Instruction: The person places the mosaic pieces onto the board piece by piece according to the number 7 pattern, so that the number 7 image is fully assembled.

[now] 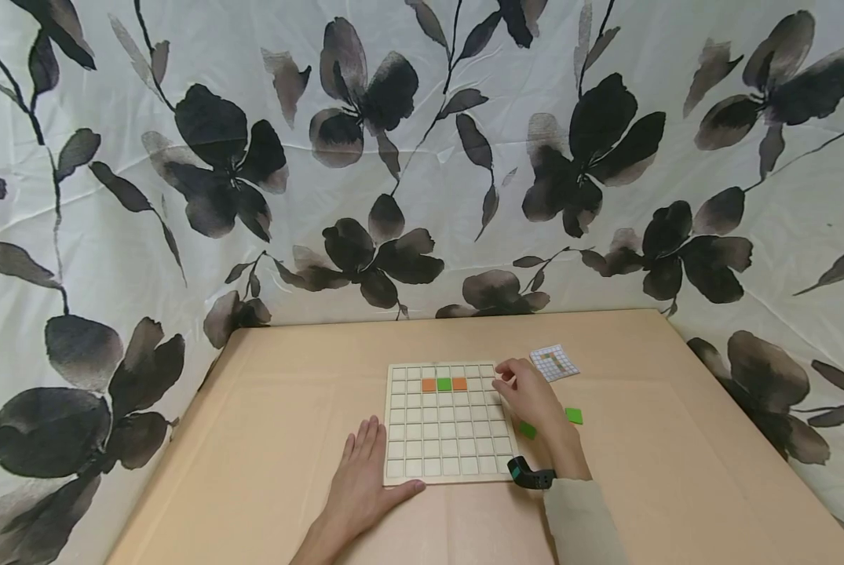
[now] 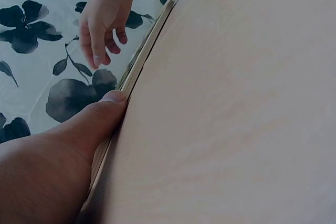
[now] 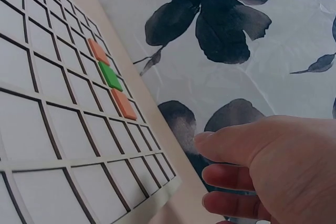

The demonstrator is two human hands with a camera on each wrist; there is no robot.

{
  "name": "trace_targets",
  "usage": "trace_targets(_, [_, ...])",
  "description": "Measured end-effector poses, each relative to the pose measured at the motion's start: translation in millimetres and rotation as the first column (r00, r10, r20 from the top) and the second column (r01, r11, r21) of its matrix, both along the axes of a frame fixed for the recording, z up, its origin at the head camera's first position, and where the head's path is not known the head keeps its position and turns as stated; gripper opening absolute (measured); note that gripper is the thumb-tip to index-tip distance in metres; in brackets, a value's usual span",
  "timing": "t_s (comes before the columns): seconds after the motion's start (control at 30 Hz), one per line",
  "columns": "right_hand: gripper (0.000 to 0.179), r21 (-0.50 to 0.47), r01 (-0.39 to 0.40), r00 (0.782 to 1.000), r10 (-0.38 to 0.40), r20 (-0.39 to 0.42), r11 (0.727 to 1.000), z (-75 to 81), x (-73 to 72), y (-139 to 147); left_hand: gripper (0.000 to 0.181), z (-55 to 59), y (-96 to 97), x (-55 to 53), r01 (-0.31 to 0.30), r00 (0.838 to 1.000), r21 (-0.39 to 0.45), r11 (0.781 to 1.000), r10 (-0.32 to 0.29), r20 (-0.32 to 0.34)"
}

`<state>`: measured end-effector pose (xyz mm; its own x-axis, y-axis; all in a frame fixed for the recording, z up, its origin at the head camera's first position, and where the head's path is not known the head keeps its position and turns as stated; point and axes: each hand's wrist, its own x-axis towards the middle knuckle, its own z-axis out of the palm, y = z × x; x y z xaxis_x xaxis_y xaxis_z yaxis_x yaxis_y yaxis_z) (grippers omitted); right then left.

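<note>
Pale sleeve [image 1: 584, 518] and dark wristband [image 1: 531, 475] lead up to the right hand [image 1: 527, 392], its fingers loosely bent, thumb and forefinger apart with nothing visible between them, over the board's right edge near the far corner. The left hand [image 1: 361, 479] lies with fingers straight along the board's left edge, its thumb against the near edge, gripping nothing. Between them the gridded board [image 1: 432, 447] sits flat on the desk [image 1: 287, 392]; in its second row from the far side, a green tile [image 1: 444, 384] stands between two orange tiles [image 1: 429, 385]. Right of the board, two loose green tiles [image 1: 573, 416] lie near the right forearm. A patterned card [image 1: 554, 362] rests just beyond the right hand. Floral cloth [image 1: 478, 275] hangs behind the desk.
</note>
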<state>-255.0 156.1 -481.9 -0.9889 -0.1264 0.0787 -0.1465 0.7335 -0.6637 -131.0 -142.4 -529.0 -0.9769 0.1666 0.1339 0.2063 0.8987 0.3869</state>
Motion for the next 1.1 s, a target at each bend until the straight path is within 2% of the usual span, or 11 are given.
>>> trace_targets(0.2, [0.029,0.006,0.009,1.0,-0.009,0.0,1.0,-1.0,3.6,3.7,0.116,0.3,-0.4,0.5,-0.009,1.0,-0.009,1.0,0.009,0.017])
trace_targets(0.7, [0.031,0.027,0.013,0.998,-0.015,0.058,1.0,-2.9,10.8,8.3,0.116,1.3,-1.0,0.4,-0.003,1.0,-0.005,1.0,0.003,-0.026])
trace_targets(1.1, [0.031,0.041,0.019,0.997,-0.022,0.076,0.999,-0.9,16.8,14.1,0.116,0.3,-0.1,-1.1,-0.01,1.0,-0.02,1.0,0.01,-0.013])
